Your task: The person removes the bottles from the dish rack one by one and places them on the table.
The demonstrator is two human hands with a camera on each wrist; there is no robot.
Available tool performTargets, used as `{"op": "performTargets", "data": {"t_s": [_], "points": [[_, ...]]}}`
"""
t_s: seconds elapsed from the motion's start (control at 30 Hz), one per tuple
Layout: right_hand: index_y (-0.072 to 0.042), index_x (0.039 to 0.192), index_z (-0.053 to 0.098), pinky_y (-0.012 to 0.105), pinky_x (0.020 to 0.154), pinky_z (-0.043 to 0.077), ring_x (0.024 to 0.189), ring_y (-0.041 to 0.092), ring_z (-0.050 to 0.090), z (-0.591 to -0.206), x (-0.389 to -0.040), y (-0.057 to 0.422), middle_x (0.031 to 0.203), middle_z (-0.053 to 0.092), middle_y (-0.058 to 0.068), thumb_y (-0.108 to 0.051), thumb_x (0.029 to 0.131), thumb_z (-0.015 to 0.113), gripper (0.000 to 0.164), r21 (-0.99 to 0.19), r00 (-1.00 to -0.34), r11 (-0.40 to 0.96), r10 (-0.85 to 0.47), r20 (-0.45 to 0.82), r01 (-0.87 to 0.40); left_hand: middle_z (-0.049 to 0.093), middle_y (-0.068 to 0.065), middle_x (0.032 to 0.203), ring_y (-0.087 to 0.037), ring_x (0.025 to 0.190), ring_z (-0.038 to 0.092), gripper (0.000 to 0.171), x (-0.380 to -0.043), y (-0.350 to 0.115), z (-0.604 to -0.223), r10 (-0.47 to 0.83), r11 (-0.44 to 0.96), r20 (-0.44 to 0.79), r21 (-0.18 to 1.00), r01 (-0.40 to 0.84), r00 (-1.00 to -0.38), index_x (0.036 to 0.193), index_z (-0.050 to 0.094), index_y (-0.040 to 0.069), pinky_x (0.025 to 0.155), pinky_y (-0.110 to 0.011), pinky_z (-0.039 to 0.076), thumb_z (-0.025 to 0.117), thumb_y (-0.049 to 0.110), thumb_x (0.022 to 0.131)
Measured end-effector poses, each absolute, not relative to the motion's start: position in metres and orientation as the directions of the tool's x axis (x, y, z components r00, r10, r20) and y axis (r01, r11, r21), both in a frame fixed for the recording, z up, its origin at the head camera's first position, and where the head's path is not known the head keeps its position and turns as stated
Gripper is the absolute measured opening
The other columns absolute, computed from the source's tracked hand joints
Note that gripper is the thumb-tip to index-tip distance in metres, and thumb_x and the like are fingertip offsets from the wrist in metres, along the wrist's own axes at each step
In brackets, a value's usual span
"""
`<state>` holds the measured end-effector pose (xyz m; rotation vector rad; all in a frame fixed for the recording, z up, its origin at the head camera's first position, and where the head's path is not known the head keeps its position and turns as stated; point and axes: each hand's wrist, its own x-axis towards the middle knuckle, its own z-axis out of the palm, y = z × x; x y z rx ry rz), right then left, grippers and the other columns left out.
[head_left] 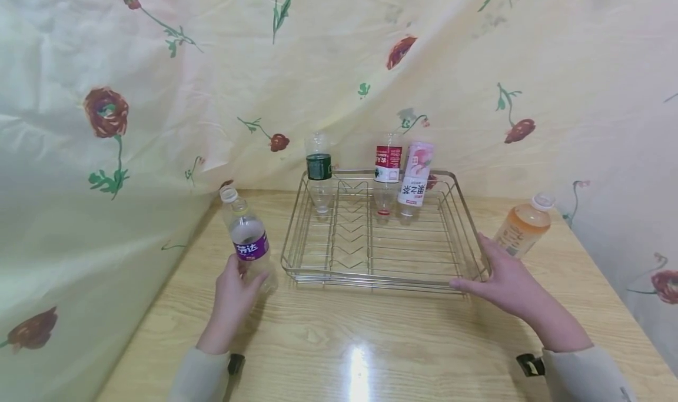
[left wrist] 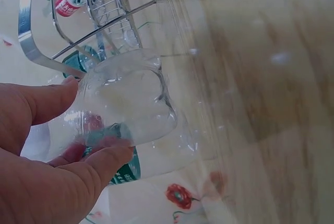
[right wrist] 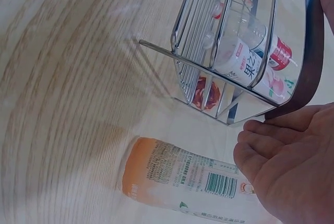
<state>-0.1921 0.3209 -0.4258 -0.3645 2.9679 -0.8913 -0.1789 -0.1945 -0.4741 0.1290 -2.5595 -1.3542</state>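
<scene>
At the left, my left hand (head_left: 234, 293) grips a clear plastic bottle with a purple label (head_left: 251, 246), standing upright, slightly tilted. A second clear bottle with a white cap (head_left: 229, 195) stands close behind it; a green label (left wrist: 128, 169) shows beyond the fingers in the left wrist view. My right hand (head_left: 505, 281) holds the front right corner of a metal wire dish rack (head_left: 371, 279), thumb on the front rim, fingers along the side. Beside these fingers stands a bottle of orange drink with a white cap (head_left: 521, 228), outside the rack.
Inside the rack, along its back, bottles stand upside down: one with a dark green label (head_left: 319, 166), one with a red label (head_left: 388, 163) and a pink and white one (head_left: 415, 178). A flowered cloth (head_left: 339, 66) hangs behind the wooden table (head_left: 328, 343) and along its sides.
</scene>
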Motion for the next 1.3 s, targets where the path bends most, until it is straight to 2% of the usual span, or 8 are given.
{"op": "performTargets", "data": {"t_s": [0.37,0.77,0.97,1.13,1.3], "points": [[0.011,0.157,0.01,0.078,0.102,0.027,0.136,0.064,0.023,-0.426,-0.193,0.32,0.155,0.019,0.042,-0.062,0.08,0.079,0.127,-0.527,-0.973,0.823,-0.226,0.042,-0.214,0.052,-0.035,0.136,-0.05,0.123,0.054,0.066,-0.184,-0.197,-0.479,-0.178,0.568,0.169,0.822,0.039,-0.969,0.142,0.04,-0.01,0.104,-0.058,0.045,0.077,0.008,0.091],[0.01,0.157,0.009,0.078,0.102,0.026,0.138,0.063,0.021,-0.425,-0.192,0.319,0.156,0.017,0.041,-0.063,0.08,0.079,0.127,-0.535,-0.975,0.82,-0.222,0.032,-0.205,0.05,-0.035,0.139,-0.05,0.127,0.051,0.07,-0.186,-0.199,-0.481,-0.174,0.552,0.15,0.833,0.029,-0.973,0.141,0.04,-0.011,0.105,-0.057,0.044,0.08,0.008,0.088],[0.01,0.157,0.009,0.077,0.103,0.026,0.139,0.062,0.019,-0.424,-0.192,0.319,0.158,0.015,0.039,-0.062,0.081,0.078,0.126,-0.546,-0.974,0.813,-0.226,0.026,-0.204,0.048,-0.033,0.142,-0.049,0.13,0.047,0.082,-0.18,-0.199,-0.474,-0.181,0.556,0.11,0.831,-0.009,-0.977,0.145,0.035,-0.009,0.108,-0.061,0.038,0.084,0.02,0.086],[0.011,0.157,0.009,0.077,0.104,0.025,0.139,0.062,0.019,-0.424,-0.191,0.319,0.158,0.015,0.039,-0.06,0.083,0.078,0.124,-0.549,-0.973,0.81,-0.227,0.032,-0.207,0.044,-0.03,0.147,-0.048,0.134,0.043,0.089,-0.175,-0.198,-0.463,-0.204,0.518,0.089,0.855,-0.031,-0.975,0.149,0.032,-0.008,0.111,-0.059,0.035,0.085,0.025,0.085],[0.01,0.158,0.007,0.077,0.104,0.024,0.139,0.063,0.018,-0.424,-0.189,0.319,0.158,0.014,0.039,-0.059,0.084,0.077,0.123,-0.556,-0.974,0.807,-0.224,0.027,-0.201,0.037,-0.026,0.155,-0.046,0.14,0.037,0.103,-0.17,-0.198,-0.451,-0.212,0.505,0.065,0.861,-0.052,-0.975,0.156,0.025,-0.003,0.113,-0.059,0.032,0.086,0.037,0.083]]}}
